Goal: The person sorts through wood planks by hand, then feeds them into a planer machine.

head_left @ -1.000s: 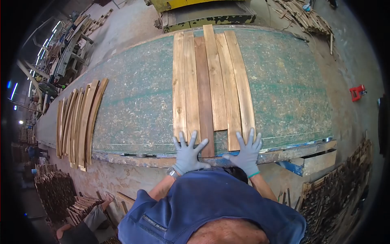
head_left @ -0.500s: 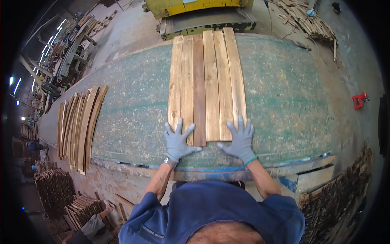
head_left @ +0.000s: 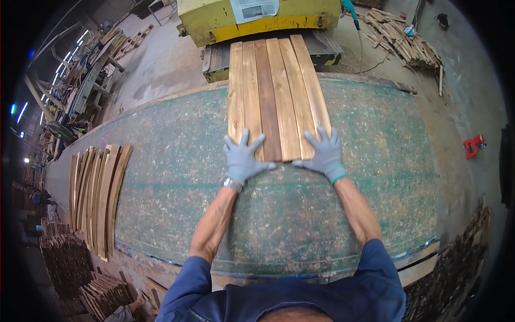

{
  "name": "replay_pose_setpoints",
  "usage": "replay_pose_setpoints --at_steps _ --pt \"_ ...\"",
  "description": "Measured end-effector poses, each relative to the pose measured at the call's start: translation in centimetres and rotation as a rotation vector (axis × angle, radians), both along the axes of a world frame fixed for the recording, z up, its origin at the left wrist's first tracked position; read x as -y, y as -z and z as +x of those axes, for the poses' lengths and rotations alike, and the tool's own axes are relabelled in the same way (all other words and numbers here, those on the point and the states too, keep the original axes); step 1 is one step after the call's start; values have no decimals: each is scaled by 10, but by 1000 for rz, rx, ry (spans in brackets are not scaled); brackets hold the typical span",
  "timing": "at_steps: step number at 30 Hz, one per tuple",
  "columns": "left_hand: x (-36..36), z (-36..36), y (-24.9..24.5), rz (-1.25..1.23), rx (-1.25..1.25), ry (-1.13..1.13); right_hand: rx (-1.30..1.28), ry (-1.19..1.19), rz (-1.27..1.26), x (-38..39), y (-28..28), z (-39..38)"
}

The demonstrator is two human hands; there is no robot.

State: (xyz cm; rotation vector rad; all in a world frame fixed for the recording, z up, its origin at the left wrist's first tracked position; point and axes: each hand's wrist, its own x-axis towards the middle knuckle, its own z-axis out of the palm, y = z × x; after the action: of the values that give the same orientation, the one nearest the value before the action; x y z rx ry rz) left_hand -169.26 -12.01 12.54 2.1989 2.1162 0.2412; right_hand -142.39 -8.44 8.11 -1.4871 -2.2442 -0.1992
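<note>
Several long wooden boards (head_left: 289, 102) lie side by side on the green worktable (head_left: 177, 198), one of them darker brown (head_left: 266, 91). Their far ends rest on the dark bed of a yellow machine (head_left: 209, 27). My left hand (head_left: 247, 159), in a grey glove, is spread over the near left corner of the boards. My right hand (head_left: 323, 155), gloved the same way, spreads over the near right corner. Both thumbs point inward along the near ends. The fingers of both hands are stretched out and touch the wood.
A row of loose wooden strips (head_left: 102, 193) lies at the table's left. Stacked wood (head_left: 64, 263) stands on the floor at lower left, and more (head_left: 456, 263) at lower right. A scrap pile (head_left: 402, 40) lies at the back right, and a red object (head_left: 473, 146) is on the floor.
Both hands have moved forward, away from my body, and the boards have slid with them toward the yellow machine. My arms are now stretched farther out, and more of the machine shows.
</note>
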Motion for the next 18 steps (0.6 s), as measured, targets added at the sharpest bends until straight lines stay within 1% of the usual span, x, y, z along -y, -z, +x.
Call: replay_pose_setpoints --at_steps 2,5,9,13,15,18 --pt "-50 -1 -1 15 0 -19 73 12 -37 -54 -6 -4" --pt "-120 -9 4 37 9 -42 73 -35 -39 -132 -3 -7" --pt "-195 -27 10 66 23 -27 101 9 -20 -204 -5 -28" --pt "-234 -30 14 136 -22 -71 193 77 -23 -255 -13 -46" --pt "-247 -34 17 160 -15 -67 197 53 -48 -273 -11 -47" --pt "-264 -38 20 157 -25 -79 165 19 2 -294 2 -46"
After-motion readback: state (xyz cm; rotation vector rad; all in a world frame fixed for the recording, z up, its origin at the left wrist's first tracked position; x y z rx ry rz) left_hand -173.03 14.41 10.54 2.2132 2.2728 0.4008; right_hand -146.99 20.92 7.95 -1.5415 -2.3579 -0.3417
